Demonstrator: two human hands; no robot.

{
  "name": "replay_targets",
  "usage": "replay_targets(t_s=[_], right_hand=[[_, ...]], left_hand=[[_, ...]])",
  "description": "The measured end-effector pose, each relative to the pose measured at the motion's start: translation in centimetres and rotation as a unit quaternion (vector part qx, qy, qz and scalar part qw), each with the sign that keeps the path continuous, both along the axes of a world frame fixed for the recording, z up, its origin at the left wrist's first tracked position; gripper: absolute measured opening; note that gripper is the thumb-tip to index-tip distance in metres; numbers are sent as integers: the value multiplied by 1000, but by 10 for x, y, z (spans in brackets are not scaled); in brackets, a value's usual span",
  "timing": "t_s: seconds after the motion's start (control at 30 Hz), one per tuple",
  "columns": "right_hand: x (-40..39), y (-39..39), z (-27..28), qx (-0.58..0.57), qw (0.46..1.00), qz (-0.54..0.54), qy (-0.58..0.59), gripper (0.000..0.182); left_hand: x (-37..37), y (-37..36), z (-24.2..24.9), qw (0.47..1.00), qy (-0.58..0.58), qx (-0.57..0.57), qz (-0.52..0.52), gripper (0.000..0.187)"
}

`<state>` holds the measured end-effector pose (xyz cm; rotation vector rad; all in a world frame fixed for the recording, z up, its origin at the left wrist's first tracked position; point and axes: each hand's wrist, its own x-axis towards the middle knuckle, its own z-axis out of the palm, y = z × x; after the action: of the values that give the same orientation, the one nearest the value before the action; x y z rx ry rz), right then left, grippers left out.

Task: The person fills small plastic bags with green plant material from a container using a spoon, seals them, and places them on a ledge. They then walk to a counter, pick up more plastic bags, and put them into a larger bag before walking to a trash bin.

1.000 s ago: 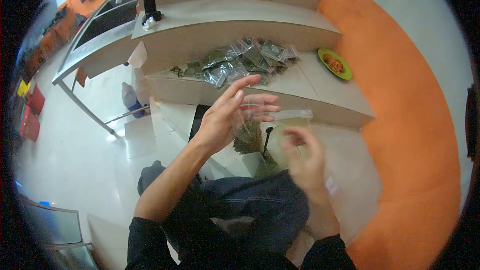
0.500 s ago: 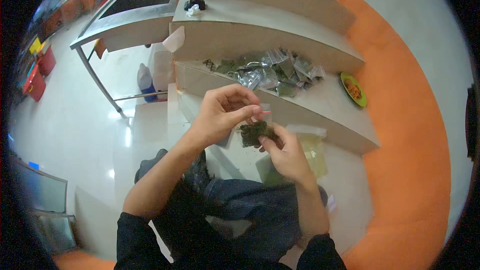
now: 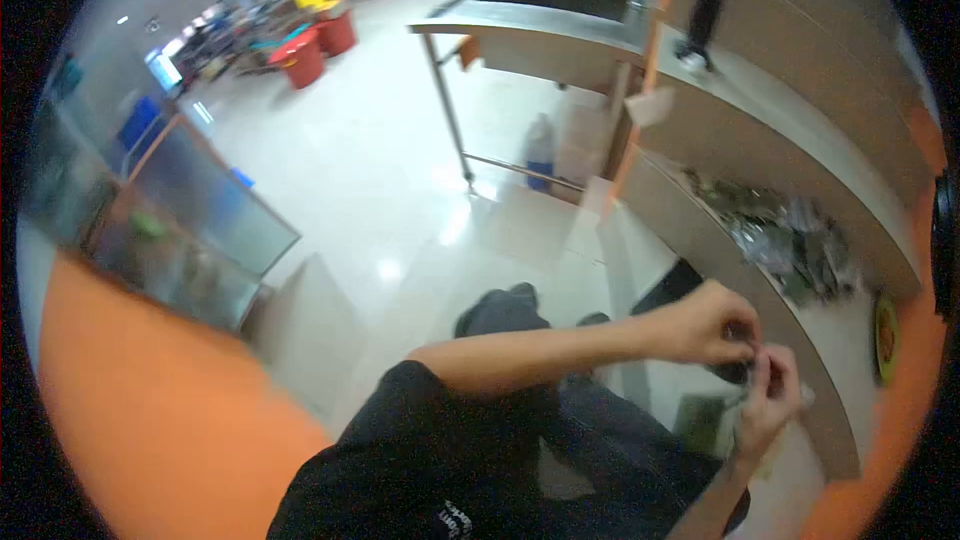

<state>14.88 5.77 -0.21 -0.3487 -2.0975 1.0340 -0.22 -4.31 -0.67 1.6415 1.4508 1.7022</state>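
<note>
My left hand (image 3: 705, 325) and my right hand (image 3: 772, 390) meet at the fingertips, at the right over the lower steps. Both pinch at the top of a small clear zip bag, which is mostly hidden by my fingers and smeared by motion. In the earlier frame that bag shows a red seal line and dark green dried stuff. Beyond my hands, a pile of similar small bags (image 3: 790, 240) lies on the step above. A flat dark green packet (image 3: 700, 422) rests below my right hand, beside my knee.
A green plate (image 3: 886, 340) with orange food stands at the right end of the step. Ahead is a steel sink bench (image 3: 540, 28) with a blue-and-white jug (image 3: 540, 152) beneath. Red bins (image 3: 300, 58) and a glass panel (image 3: 215, 190) are to the left.
My view has swung left, so the steps, pile and hands now sit farther right. My hands have come closer together at the fingertips. More of the room at left shows.
</note>
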Motion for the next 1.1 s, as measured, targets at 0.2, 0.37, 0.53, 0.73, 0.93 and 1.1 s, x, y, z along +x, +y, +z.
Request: replay_targets(t_s=[0.2,0.37,0.53,0.73,0.93,1.1], right_hand=[[6,-9,0,109,994,-15,-29,5],[11,-5,-11,101,994,-39,7,3],[16,0,-10,29,999,-28,-23,4],[22,11,-21,71,992,31,-101,9],[24,17,-25,85,995,18,-41,5],[26,18,-29,53,994,26,-90,9]], left_hand=[[2,-1,-6,997,46,62,-3,13],[6,0,-5,999,3,35,-25,12],[3,-4,-7,999,6,28,-15,12],[7,-6,-11,999,29,30,0,12],[6,-5,-7,1000,13,0,-4,12],[8,0,-13,999,45,2,-8,11]])
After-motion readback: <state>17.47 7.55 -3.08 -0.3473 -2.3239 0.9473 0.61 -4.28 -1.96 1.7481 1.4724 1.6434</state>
